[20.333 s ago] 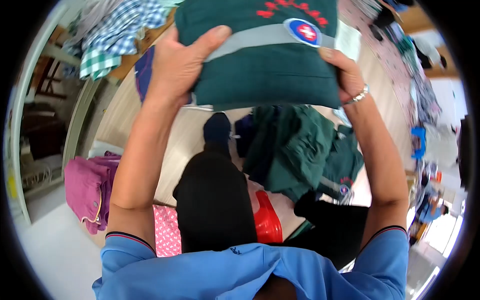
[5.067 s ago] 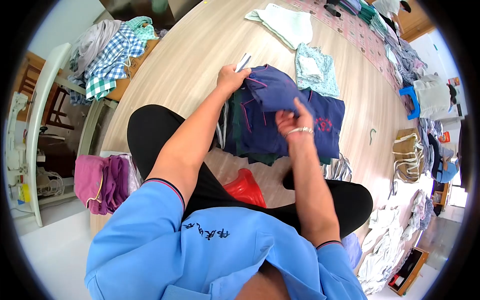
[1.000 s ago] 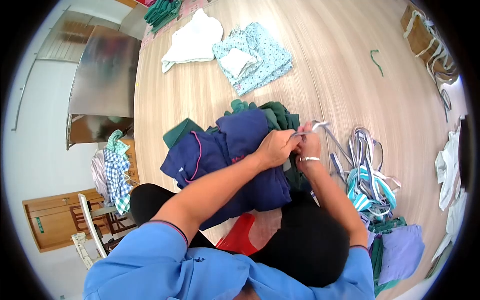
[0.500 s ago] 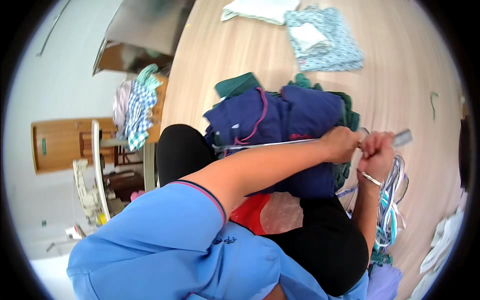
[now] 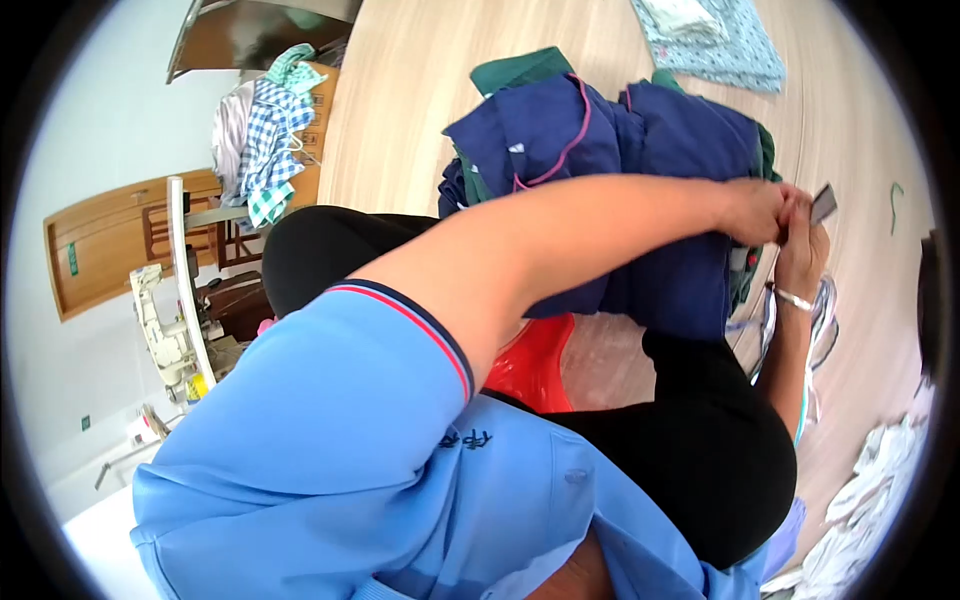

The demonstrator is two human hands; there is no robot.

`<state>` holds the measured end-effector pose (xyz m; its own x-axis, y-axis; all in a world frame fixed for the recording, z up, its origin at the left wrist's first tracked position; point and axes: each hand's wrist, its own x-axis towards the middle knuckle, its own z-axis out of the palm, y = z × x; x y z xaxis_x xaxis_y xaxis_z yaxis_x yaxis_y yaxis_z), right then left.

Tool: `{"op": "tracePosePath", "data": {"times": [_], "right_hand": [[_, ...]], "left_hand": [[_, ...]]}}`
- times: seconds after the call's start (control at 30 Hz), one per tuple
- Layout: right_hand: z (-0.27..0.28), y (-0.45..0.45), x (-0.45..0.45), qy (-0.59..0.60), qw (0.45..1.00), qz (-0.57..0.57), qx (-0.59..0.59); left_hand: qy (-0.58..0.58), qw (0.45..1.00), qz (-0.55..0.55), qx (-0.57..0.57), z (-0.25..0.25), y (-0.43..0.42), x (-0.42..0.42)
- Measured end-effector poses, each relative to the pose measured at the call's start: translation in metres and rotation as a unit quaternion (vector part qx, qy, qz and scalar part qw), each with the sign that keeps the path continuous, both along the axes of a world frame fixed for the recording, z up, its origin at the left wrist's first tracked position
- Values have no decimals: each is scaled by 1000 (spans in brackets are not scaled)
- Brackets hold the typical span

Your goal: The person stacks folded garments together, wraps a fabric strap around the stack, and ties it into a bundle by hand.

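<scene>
A bundle of navy garments with a magenta cord lies on the table in front of my knees. Dark green cloth shows beneath and behind it. My left hand reaches across to the bundle's right edge, its fingers closed against my right hand; what they pinch is hidden. My right hand, with a bracelet at the wrist, is closed too. A flat grey blade-like piece sticks out past its fingers; its exact kind is unclear.
Folded patterned blue cloth lies at the table's far side. Loose strips lie beside my right forearm, and pale fabric lies lower right. A red stool shows between my legs. Checked cloths and a sewing machine stand left.
The view has shifted, so the bundle appears higher and farther right. My two hands have come closer together. The pale strip across the bundle is now hidden behind my left arm.
</scene>
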<state>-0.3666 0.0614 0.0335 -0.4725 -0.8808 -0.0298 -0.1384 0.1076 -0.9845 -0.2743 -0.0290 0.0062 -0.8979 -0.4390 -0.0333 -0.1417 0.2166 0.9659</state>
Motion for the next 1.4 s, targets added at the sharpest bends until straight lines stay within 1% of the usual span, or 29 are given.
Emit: {"op": "tracePosePath", "data": {"times": [0.1,0.2,0.27,0.3,0.33,0.37,0.4,0.43,0.47,0.5,0.53,0.57,0.6,0.63,0.67,0.7,0.73,0.77,0.8,0.83,0.87,0.9,0.93,1.0,1.07,1.13,1.2,1.33,1.4], "right_hand": [[12,-3,7,-9,999,-13,31],[0,-6,-1,11,998,-54,-28],[-14,3,-36,59,992,-49,100],[-12,4,-38,27,998,-32,46],[-9,5,-39,-7,1000,-13,-9],[-2,6,-42,29,998,-27,58],[7,8,-48,67,989,-40,124],[7,8,-60,170,980,-16,99],[14,8,-71,273,959,6,71],[30,9,-76,380,922,18,66],[49,9,-73,415,908,18,50],[75,5,-66,384,919,68,58],[101,1,-54,353,926,117,68],[119,-4,-40,298,925,211,106],[135,-7,-24,240,911,302,145],[141,-5,0,245,906,330,95],[163,-3,37,286,878,360,130],[163,-1,64,295,856,401,139],[157,0,79,348,823,431,125],[156,3,102,347,809,451,149],[148,4,121,354,801,452,169],[141,2,131,381,773,461,210],[128,3,134,388,768,462,213],[106,3,127,495,722,444,190],[104,-1,124,476,736,435,206],[95,-4,118,441,762,421,220],[89,-4,116,451,763,410,216],[92,-3,121,465,773,382,199],[98,-3,126,461,766,380,238]], "left_hand": [[-27,999,-35,-20,21,-7,11],[-81,994,1,-67,53,-12,26],[-87,994,57,13,82,-20,45],[-91,991,67,-68,109,-30,65],[-146,983,98,-61,133,-40,89],[-65,985,136,-88,130,-59,115],[-90,976,193,-42,151,-69,147],[-99,964,237,-68,164,-85,184],[-52,951,300,-60,167,-106,219],[-62,921,359,-140,169,-121,258],[-294,843,372,-254,178,-139,311],[-373,729,432,-379,202,-109,357],[-378,714,458,-371,214,-94,365],[-430,612,462,-477,205,-86,394],[-427,609,473,-472,188,-78,415],[-401,522,497,-566,171,-69,433],[-371,424,512,-648,164,-64,444],[-351,592,559,-463,163,-47,440],[-302,723,568,-250,161,-20,423],[-276,777,549,-132,158,3,406],[-226,790,570,-10,147,28,383],[-217,819,520,110,139,47,370],[-250,829,493,89,124,64,354],[-252,870,416,86,94,95,332],[-342,841,414,64,98,111,315],[-326,835,441,45,81,105,315],[-263,833,482,73,59,88,322],[-271,834,471,96,59,74,335],[-274,841,456,98,60,74,334]]}}
